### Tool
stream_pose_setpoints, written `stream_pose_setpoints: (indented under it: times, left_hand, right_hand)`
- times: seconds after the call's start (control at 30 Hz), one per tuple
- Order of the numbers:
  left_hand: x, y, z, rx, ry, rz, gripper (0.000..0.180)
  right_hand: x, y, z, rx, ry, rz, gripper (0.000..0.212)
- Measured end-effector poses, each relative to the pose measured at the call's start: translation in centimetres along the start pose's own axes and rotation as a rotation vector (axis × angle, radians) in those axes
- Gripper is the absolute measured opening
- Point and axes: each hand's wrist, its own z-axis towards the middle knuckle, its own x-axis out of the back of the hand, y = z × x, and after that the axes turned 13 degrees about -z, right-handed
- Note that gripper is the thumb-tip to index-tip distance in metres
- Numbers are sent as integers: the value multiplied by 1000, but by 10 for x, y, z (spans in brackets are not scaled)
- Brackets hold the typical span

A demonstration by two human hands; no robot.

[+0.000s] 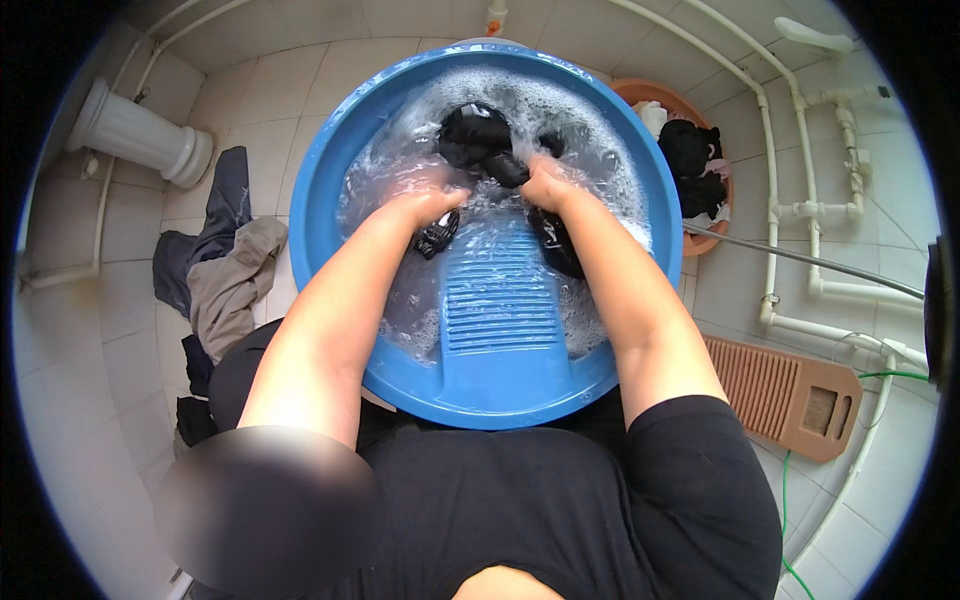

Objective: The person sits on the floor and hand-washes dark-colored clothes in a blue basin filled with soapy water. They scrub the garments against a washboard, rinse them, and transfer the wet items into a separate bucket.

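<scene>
A big round blue tub (308,215) holds sudsy water and wet black clothing. Both of my hands reach into it. My left hand (428,198) is closed, its fingers partly smeared by motion, with a striped bit of black cloth (437,235) showing just beneath it. Closed round a black garment (553,243) is my right hand (547,182); the fabric hangs below it at the washboard's right side. A bunched black lump (475,135) floats beyond my hands. The ridged blue washboard (500,300) slopes down into the water at the near side; its far end is under water.
Grey and dark clothes (235,275) lie on the tiled floor at left, near a white pedestal (140,133). At far right stands an orange basin (708,238) of clothes. A brown washboard (780,390) lies near white pipes (770,200) and a green hose (786,500).
</scene>
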Motion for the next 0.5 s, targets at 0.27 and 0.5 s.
stream_pose_setpoints:
  times: [0.27,0.5]
  left_hand:
    - [-22,-21,0,121,85,-149,79]
    - [2,-14,-17,120,55,-222,73]
  right_hand:
    - [-32,27,45,-45,-24,-241,49]
    - [-13,-5,-5,-13,197,-293,37]
